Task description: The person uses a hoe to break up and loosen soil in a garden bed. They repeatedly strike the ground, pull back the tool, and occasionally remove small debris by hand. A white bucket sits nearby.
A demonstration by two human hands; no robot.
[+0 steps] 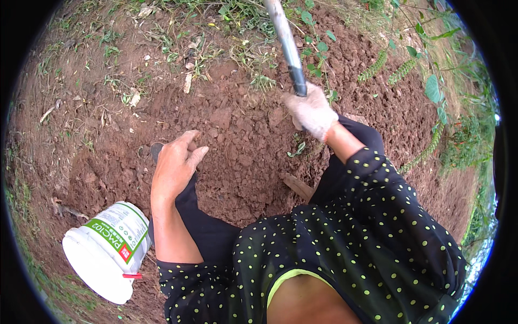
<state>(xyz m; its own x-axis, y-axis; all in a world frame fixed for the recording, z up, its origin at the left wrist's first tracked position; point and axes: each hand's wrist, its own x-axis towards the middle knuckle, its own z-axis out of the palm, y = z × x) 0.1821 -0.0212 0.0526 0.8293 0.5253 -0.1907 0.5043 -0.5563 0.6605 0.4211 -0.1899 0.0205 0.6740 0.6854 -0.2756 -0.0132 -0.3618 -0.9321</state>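
Observation:
My right hand [311, 109], in a pale, soil-stained glove, grips the lower end of a long tool handle [285, 40]. The handle is worn and whitish, with a dark end at the glove. It runs up past the top of the view, so the tool's head is out of sight. My left hand [176, 164] is bare, with dirt on its fingers. It hovers by my left knee, index finger and thumb curved towards each other; its palm is hidden, so I cannot tell whether anything is inside. Loose reddish-brown soil [238, 158] lies between my legs.
A white plastic bucket [139, 227] with a green printed label and red handle grip stands at lower left. A brown, wooden-looking piece [297, 186] pokes out by my right leg. Weeds [243, 16] cover the far ground; leafy stems with green seed spikes [374, 65] hang at right.

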